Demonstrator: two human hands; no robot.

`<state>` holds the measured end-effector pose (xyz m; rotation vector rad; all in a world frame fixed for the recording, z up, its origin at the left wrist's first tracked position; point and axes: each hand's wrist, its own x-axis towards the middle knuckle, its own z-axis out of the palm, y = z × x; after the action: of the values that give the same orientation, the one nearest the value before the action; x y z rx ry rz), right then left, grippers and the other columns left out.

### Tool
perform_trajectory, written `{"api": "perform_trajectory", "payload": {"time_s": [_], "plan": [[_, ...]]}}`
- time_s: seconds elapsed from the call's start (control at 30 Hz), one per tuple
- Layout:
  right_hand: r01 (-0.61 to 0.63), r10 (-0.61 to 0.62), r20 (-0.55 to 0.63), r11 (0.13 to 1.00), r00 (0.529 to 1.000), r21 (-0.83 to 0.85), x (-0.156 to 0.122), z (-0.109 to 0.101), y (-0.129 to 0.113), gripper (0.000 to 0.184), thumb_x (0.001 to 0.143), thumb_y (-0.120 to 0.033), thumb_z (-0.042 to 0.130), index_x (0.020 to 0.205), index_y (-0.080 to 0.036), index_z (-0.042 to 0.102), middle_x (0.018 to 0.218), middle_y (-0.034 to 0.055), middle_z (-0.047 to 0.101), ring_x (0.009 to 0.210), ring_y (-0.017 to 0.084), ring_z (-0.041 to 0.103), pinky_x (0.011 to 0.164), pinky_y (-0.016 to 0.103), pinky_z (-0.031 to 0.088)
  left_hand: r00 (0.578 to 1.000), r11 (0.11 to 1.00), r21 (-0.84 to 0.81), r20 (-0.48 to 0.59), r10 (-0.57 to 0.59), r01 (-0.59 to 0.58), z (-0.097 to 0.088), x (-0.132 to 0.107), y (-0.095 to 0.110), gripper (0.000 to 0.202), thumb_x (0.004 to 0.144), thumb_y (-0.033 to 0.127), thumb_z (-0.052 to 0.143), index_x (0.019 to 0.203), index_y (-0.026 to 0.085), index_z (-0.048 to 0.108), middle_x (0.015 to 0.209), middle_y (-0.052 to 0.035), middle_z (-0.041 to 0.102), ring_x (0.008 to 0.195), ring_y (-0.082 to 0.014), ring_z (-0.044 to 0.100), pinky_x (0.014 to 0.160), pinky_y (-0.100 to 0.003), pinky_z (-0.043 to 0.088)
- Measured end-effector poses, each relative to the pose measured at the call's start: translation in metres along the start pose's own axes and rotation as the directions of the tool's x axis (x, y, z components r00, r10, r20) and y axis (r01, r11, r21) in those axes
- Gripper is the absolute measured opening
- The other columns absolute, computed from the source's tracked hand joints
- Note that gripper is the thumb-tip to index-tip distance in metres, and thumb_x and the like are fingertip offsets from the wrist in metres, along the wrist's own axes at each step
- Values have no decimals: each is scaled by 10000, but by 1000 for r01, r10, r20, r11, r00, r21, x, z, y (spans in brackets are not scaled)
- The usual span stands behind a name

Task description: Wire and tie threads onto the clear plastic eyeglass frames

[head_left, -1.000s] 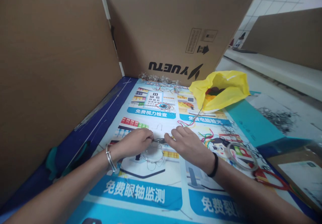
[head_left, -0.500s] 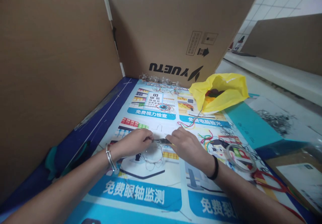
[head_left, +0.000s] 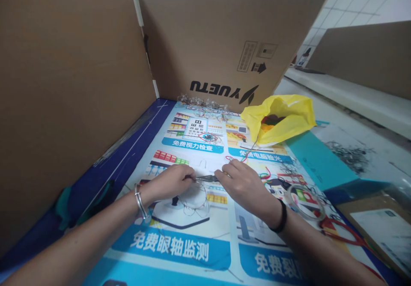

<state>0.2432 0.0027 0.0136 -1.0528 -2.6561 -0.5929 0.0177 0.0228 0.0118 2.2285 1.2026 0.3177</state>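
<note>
Over the middle of the printed sheet, my right hand (head_left: 239,185) is wrapped round a pair of pliers (head_left: 207,178), whose dark, narrow jaws point left. My left hand (head_left: 176,180) is closed in a pinch at the jaws' tips. From its fingers hangs a thin wire ring (head_left: 194,209) with small loops along its lower side. The exact spot where jaws and wire meet is hidden by the left fingertips. A bent U-shaped wire piece (head_left: 203,163) lies just beyond the hands.
Cardboard panels (head_left: 224,33) stand at the back and left. Looped wire pieces (head_left: 205,104) are heaped at the back. On the right are a yellow bag (head_left: 282,119), coloured threads, a roll of clear tape (head_left: 305,202), red-handled scissors (head_left: 342,230) and a dark wire pile (head_left: 348,155).
My right hand has shifted slightly right and turned a little, the pliers moving with it. The left hand and the wire ring are almost where they were.
</note>
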Motion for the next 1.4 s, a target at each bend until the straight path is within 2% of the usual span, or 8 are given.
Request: {"api": "perform_trajectory", "payload": {"time_s": [0.3,0.37,0.67,0.87,1.07,1.4], "plan": [[76,-76,-57,997,995,-13,1,-3,-2,172,884,-136,425,968,-155,575,781,60,538,772,181,441,726,335,359,1000,1000,-27,-9,1,-1,0,1,-1,213,749,148,415,734,164,627,746,-16,642,702,-140,544,620,-236,361],[62,-62,-64,998,996,1,0,0,0,172,883,-133,429,970,-156,576,783,61,539,785,182,448,733,335,362,1000,1000,-20,-3,-7,7,1,1,-1,208,753,153,414,729,164,620,728,-14,632,680,-136,538,599,-237,355],[42,-41,-44,999,998,21,-1,10,5,175,880,-134,437,986,-167,572,810,66,545,836,191,458,776,349,364,1000,1000,-3,-3,22,-22,0,1,0,206,771,142,395,736,169,597,750,-21,613,708,-141,530,615,-243,364],[90,-90,-16,996,996,13,2,4,3,174,879,-145,448,1012,-167,558,840,69,548,854,199,463,788,368,355,1000,999,50,5,19,-19,-2,0,3,214,766,138,392,722,167,600,743,-26,613,705,-145,534,622,-245,378],[173,-173,0,984,985,-51,4,-3,1,205,905,-158,389,1048,-157,535,864,77,552,846,201,458,748,356,346,1000,998,64,10,24,-25,-1,0,1,232,771,147,392,788,181,620,809,-39,636,750,-160,551,664,-258,390],[151,-149,35,985,988,-85,4,0,-2,191,882,-150,428,1042,-167,530,827,57,527,807,203,433,724,353,333,1000,997,72,4,30,-30,1,0,-1,226,761,135,393,765,180,614,785,-38,631,737,-166,546,651,-262,379]]}}
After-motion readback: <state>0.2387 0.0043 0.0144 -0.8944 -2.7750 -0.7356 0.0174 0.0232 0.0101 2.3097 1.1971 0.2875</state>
